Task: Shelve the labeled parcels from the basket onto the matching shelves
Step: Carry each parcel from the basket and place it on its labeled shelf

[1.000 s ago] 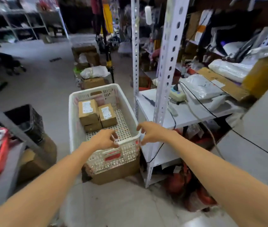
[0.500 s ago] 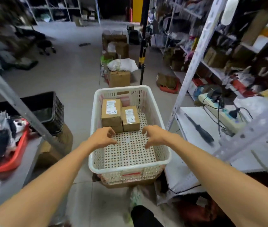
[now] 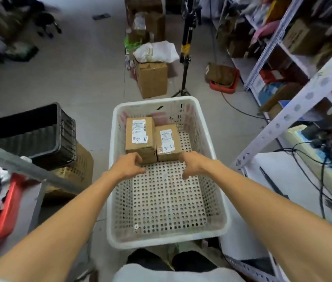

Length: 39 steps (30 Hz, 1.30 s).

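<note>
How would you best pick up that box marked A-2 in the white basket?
Come from above and take the A-2 box by its near and far ends. It lies flat atop another box, so those ends stand clear, while its right side seems pressed against the neighbouring parcel.

A white perforated basket (image 3: 169,240) stands on the floor between the racks. At its far end two cardboard parcels sit side by side, one marked A-2 (image 3: 139,133), the other A-1 (image 3: 168,142). The left hand (image 3: 127,165) and right hand (image 3: 192,162) reach in, fingers loosely curled, close to the parcels' near edges.
</note>
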{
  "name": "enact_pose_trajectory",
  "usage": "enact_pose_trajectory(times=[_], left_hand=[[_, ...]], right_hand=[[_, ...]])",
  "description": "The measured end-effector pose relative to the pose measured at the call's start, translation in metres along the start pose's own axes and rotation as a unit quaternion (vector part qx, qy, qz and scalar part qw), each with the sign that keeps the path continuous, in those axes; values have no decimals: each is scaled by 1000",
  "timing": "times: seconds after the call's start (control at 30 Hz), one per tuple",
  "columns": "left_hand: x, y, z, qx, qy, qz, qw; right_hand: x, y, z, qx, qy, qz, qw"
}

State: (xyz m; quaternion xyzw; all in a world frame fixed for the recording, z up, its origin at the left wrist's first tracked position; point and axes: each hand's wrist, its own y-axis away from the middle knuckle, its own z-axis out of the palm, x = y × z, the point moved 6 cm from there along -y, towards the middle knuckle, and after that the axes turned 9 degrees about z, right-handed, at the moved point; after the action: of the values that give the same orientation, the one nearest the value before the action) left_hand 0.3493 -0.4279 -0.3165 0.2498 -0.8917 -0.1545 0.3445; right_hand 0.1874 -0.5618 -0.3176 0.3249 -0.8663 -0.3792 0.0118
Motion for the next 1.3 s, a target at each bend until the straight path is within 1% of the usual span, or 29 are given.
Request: enact_pose_trajectory(times=[0.13,0.27,0.33,0.43,0.5,0.67,0.73,0.83,0.93,1.03,1.13,1.3], left_hand=[[-11,-34,11,-23,17,-9,1000],[-18,-76,22,-28,3,11,1000],[-23,-97,32,-38,4,10,999],[-35,-137,48,-48,-2,8,999],[-45,-162,64,-47,0,9,999],[-77,-212,113,-53,46,0,998],[-92,-224,129,-45,70,-9,996],[-111,-231,151,-40,112,-29,992],[-130,-230,165,-28,131,-32,991],[-148,-226,175,-22,160,-50,986],[-159,-222,184,-12,203,-78,976],[-166,-211,201,10,252,-124,960]], right_hand=[[13,-31,8,-29,4,24,999],[22,-69,17,-46,-14,46,998],[24,-93,24,-53,-48,62,995],[21,-140,29,-57,-129,75,987],[22,-177,30,-29,-157,88,983],[45,-252,38,80,-224,134,962],[53,-280,42,108,-259,155,947],[64,-330,59,112,-360,203,904],[69,-365,88,103,-440,211,867],[83,-378,120,120,-479,201,846],[92,-365,135,122,-517,194,825],[95,-308,187,78,-543,214,808]])
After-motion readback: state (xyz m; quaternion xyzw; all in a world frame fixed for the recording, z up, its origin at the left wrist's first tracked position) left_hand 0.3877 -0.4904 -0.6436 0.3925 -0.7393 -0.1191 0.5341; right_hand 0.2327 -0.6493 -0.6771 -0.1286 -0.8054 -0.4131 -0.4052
